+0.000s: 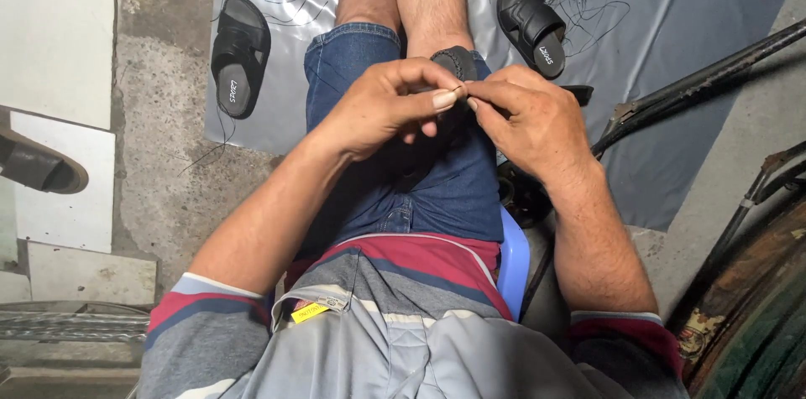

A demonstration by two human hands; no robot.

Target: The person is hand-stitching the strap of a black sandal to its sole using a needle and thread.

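Your left hand point(382, 105) and right hand point(525, 118) meet fingertip to fingertip over your lap, both pinched nearly closed on something too fine to make out. Just beyond them a black sandal point(456, 62) rests on your knee, half hidden by your fingers. Farther out, two more black sandals point(239, 55) point(531, 24) lie on the grey sheet point(672, 72) spread over the concrete floor point(164, 164), among loose dark threads point(588, 17).

Rough concrete floor point(164, 164), grey sheet point(672, 46) spread over it (glossy, creased); white tiles point(54, 30) at left.
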